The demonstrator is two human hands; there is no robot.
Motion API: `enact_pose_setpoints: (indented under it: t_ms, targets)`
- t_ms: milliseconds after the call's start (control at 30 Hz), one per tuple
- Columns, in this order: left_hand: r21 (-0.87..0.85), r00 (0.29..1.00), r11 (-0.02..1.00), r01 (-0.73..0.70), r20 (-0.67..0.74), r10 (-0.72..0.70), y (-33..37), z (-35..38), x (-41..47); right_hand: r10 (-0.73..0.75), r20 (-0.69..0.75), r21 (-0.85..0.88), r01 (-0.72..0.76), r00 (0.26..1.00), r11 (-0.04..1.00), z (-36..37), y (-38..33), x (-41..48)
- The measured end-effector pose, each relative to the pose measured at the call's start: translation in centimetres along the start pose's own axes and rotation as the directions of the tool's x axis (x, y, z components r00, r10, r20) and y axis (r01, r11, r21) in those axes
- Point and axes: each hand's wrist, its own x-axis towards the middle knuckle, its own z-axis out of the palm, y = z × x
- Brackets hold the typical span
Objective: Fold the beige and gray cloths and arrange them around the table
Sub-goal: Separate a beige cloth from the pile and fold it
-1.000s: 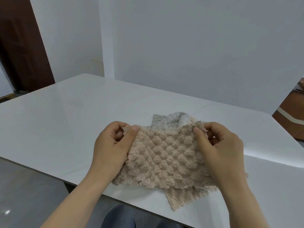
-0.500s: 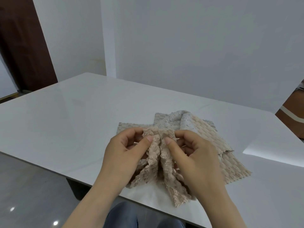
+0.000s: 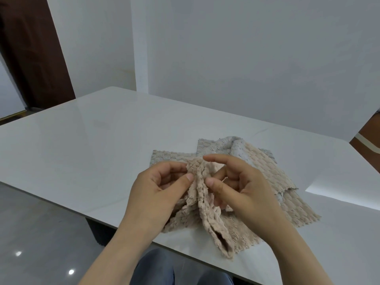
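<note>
Pinch by left hand on bunched beige cloth; right hand pinching too, forefinger lifted

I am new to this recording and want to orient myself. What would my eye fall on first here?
The left hand and right hand pinch a bunched beige cloth over the near edge of the white table. Behind it, more beige and gray cloths lie in a loose pile on the table.

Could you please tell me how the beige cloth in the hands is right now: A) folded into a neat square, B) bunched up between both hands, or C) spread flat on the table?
B: the left hand and right hand pinch the beige cloth, which is gathered into lengthwise ridges.
</note>
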Motion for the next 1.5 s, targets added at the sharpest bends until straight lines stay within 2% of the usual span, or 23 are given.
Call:
enact_pose_setpoints:
  t_ms: [167,267,467,667,967,1233,1500]
  targets:
    - [0.029,1.000,1.000,-0.010,-0.018,0.010,0.1,-0.2,-0.1,-0.085,-0.049,-0.219,0.072,0.995,0.973,-0.3,0.4,1.0]
    - [0.054,0.999,0.998,-0.012,-0.039,0.015,0.0,-0.2,0.0,-0.129,-0.046,-0.281,0.112,0.991,0.953,-0.5,0.4,1.4]
    - [0.112,0.996,0.993,-0.024,-0.083,0.033,0.3,-0.2,-0.1,-0.108,-0.054,-0.230,0.093,0.993,0.969,-0.8,-0.6,1.2]
    - [0.151,0.998,0.988,-0.036,-0.038,0.042,0.5,-0.2,-0.2,-0.060,-0.053,-0.161,0.051,0.997,0.986,-0.1,-0.7,1.3]
    - [0.107,0.999,0.994,0.000,0.046,-0.005,1.0,-0.3,-0.7,-0.059,-0.112,-0.159,0.041,0.992,0.986,0.2,-0.5,1.4]
    - [0.291,0.993,0.949,-0.116,0.001,0.121,0.4,-0.6,-0.3,-0.048,-0.101,-0.136,0.034,0.994,0.990,0.5,-0.2,1.6]
    - [0.320,0.982,0.931,-0.174,-0.009,0.187,0.5,-1.2,-0.1,-0.071,-0.016,-0.286,0.063,0.997,0.956,-1.1,1.3,1.3]
